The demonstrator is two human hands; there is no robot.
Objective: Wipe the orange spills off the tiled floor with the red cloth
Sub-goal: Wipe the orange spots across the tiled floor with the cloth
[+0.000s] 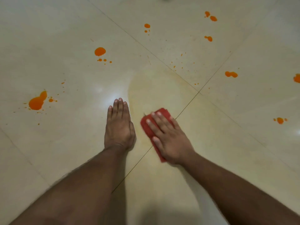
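Note:
My right hand (168, 137) lies flat with straight fingers on the folded red cloth (162, 113), pressing it to the cream tiled floor (65, 143). Beside it my left hand (119, 125) rests flat on the tile, fingers together, holding nothing. Orange spills dot the floor: a large blot (37, 101) at the left, a round one (100, 51) further up, small ones (147, 25) (211, 16) (209, 38) at the top, others (231, 74) (280, 120) at the right. A faint yellowish smeared patch (155, 88) spreads above the cloth.
Thin dark grout lines (186, 104) cross just right of the cloth. Fine orange specks (181, 62) scatter near the upper grout line. Another orange blot (297, 78) is cut off by the right edge.

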